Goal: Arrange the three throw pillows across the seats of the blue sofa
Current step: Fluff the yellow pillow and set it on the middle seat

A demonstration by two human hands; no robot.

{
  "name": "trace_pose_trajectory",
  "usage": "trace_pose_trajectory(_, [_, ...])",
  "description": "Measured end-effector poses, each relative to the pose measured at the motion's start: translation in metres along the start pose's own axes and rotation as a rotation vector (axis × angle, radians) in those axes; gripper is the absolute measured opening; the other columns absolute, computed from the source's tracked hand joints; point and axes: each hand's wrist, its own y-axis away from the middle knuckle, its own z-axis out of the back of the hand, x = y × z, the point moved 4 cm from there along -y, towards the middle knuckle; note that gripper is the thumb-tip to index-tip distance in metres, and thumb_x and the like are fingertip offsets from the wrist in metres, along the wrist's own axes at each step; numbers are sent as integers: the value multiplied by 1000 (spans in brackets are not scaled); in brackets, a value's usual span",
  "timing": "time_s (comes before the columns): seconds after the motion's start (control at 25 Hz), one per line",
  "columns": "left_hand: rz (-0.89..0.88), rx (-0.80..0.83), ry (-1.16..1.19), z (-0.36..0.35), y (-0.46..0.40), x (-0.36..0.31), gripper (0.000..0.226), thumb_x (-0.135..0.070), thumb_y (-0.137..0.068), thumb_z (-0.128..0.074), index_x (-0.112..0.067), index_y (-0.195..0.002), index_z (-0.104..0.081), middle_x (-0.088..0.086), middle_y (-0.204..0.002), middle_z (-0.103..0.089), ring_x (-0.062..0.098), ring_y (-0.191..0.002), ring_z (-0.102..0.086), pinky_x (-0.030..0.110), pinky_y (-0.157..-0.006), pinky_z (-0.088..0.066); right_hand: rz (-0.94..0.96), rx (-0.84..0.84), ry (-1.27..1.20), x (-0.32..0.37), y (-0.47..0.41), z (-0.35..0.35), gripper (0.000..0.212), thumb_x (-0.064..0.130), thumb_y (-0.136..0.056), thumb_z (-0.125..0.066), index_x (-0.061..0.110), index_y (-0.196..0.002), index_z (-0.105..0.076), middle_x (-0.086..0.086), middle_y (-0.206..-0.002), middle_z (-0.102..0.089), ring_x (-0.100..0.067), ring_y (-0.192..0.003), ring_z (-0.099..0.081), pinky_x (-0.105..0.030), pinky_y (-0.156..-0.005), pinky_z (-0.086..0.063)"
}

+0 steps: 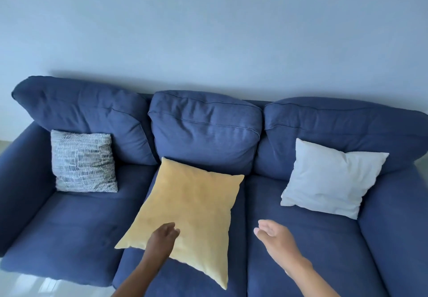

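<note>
The blue sofa [69, 234] has three seats. A grey patterned pillow [83, 162] leans against the left back cushion. A yellow pillow [190, 211] lies tilted on the middle seat, its top corner against the back cushion. A pale white pillow [328, 176] leans on the right seat. My left hand [162, 238] rests over the yellow pillow's lower part, fingers loosely apart, not gripping. My right hand [275, 236] hovers above the right seat just right of the yellow pillow, with its fingers spread and nothing in it.
A plain pale wall [208, 30] stands behind the sofa. Light floor [34, 285] shows at the lower left. The sofa's armrests [20, 180] bound both ends.
</note>
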Motion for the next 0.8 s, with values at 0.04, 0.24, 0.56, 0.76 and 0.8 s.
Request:
trace_pose_trajectory(0.04, [25, -10, 7, 4, 3, 9, 43, -26, -101, -61, -10, -141, -63, 10, -137, -68, 28, -124, -61, 40, -105, -47, -3, 21, 9, 0, -2, -4, 47, 32, -95, -64, 17, -139, -60, 2, -143, -62, -9, -124, -56, -29, -105, -42])
trace_pose_trajectory(0.24, [93, -21, 19, 22, 4, 29, 45, -27, -100, -62, -12, -142, -61, 8, -138, -68, 25, -127, -60, 32, -99, -43, -61, 69, 9, 11, -25, -33, 32, 34, -93, -66, 23, -123, -65, 0, -142, -64, -16, -129, -58, -40, -110, -46])
trace_pose_trajectory(0.56, [84, 48, -62, 81, -56, 40, 46, -26, -100, -61, -13, -144, -60, 1, -127, -67, 15, -104, -60, 29, -86, -42, -129, 0, -23, 43, -45, -101, 44, 33, -94, -66, 16, -134, -63, -2, -141, -64, -18, -130, -58, -37, -108, -46])
trace_pose_trajectory(0.76, [102, 150, -211, 122, -114, 64, 57, -28, -97, -59, -17, -152, -51, 4, -153, -57, 23, -134, -57, 30, -95, -43, -270, -60, -27, 25, -57, -155, 44, 36, -89, -70, 17, -129, -66, -5, -135, -66, -21, -122, -62, -48, -107, -50])
trace_pose_trajectory(0.8, [120, 172, -248, 127, -119, 75, 59, -28, -97, -60, -16, -153, -49, 4, -155, -55, 22, -136, -56, 29, -96, -42, -295, -49, -23, 18, -54, -168, 45, 36, -89, -71, 16, -129, -66, -6, -135, -67, -22, -120, -62, -47, -106, -51])
